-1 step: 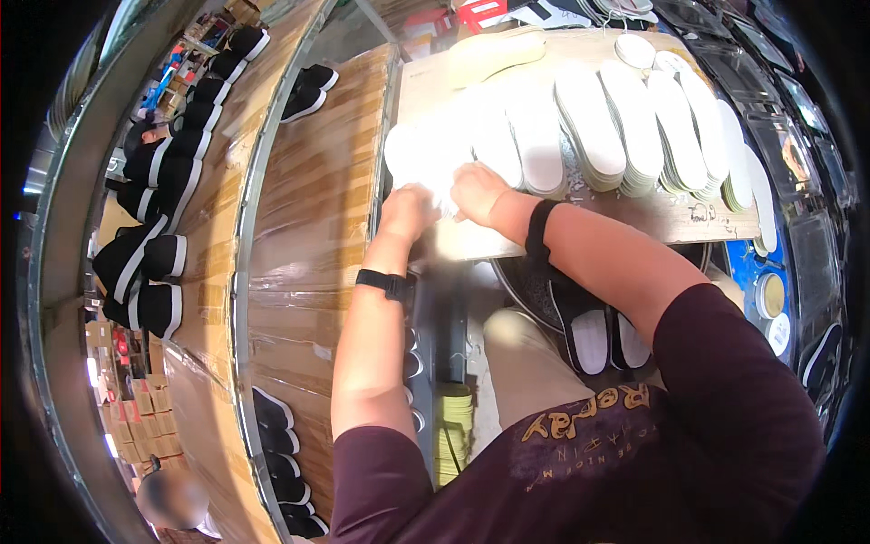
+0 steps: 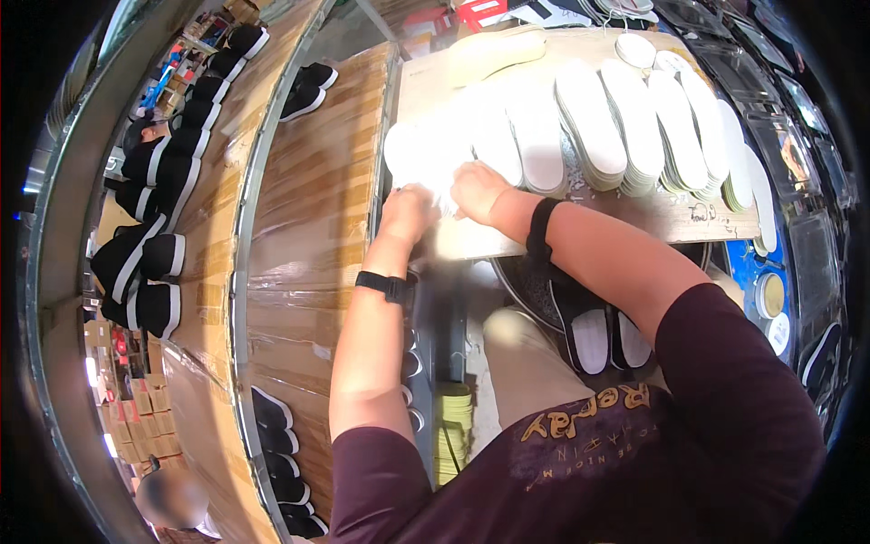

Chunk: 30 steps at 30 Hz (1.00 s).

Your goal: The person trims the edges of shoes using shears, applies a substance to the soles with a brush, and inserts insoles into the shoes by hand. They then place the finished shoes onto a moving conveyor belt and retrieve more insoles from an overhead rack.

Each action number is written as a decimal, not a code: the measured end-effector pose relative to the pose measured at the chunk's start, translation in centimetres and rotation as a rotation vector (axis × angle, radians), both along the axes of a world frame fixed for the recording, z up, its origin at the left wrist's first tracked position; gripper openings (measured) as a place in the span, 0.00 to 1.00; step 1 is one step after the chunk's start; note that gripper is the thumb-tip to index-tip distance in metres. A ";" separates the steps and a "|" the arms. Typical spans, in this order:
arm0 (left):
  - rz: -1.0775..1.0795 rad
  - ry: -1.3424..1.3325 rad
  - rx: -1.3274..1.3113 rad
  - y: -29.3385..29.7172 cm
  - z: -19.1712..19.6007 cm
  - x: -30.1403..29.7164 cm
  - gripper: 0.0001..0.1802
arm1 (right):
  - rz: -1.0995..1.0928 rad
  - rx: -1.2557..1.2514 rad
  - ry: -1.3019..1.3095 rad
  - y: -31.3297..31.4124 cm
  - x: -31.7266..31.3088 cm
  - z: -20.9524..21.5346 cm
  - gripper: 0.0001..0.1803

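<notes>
My left hand (image 2: pixel 408 212) is closed at the near left corner of a pale work board (image 2: pixel 580 222). Beside it, my right hand (image 2: pixel 478 192) is also closed, its knuckles up and fingers curled toward the left hand. Strong glare washes out the spot between them, so what they grip cannot be made out. Just beyond lie white, overexposed shapes like insoles (image 2: pixel 421 150). To the right of my hands, stacks of white shoe insoles (image 2: pixel 591 127) stand in a row, toes pointing away. A yellowish insole (image 2: pixel 497 54) lies at the board's far side.
Left of the board, cardboard-topped shelving (image 2: pixel 317 199) with a metal frame carries black shoes with white soles (image 2: pixel 161 308). Black shoes (image 2: pixel 589 340) rest below the board's near edge. Round tins (image 2: pixel 770 296) sit on a blue surface at right. Two people appear at far left.
</notes>
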<state>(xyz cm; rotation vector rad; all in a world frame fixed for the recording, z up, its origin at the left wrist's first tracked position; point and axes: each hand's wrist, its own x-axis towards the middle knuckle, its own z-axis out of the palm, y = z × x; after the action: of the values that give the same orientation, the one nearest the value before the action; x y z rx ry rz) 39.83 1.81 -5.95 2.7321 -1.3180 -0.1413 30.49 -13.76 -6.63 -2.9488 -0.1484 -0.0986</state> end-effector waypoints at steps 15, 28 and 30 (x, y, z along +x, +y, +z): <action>0.388 0.028 -1.098 10.8 7.3 -17.7 0.11 | -0.066 0.409 -0.676 -5.0 -13.0 6.9 0.08; 0.350 0.860 -1.095 8.7 8.0 -32.8 0.03 | -0.766 0.748 -0.381 -7.2 -44.6 9.4 0.09; 0.044 0.543 -0.811 7.3 6.5 -34.6 0.05 | -0.496 0.566 -0.476 -4.9 -44.1 9.6 0.11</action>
<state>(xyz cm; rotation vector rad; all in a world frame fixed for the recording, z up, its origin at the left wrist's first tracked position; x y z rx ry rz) 5.27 9.13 0.55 1.8538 -0.8867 -0.2541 -13.62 -18.64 2.95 -2.2831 0.4709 -0.7683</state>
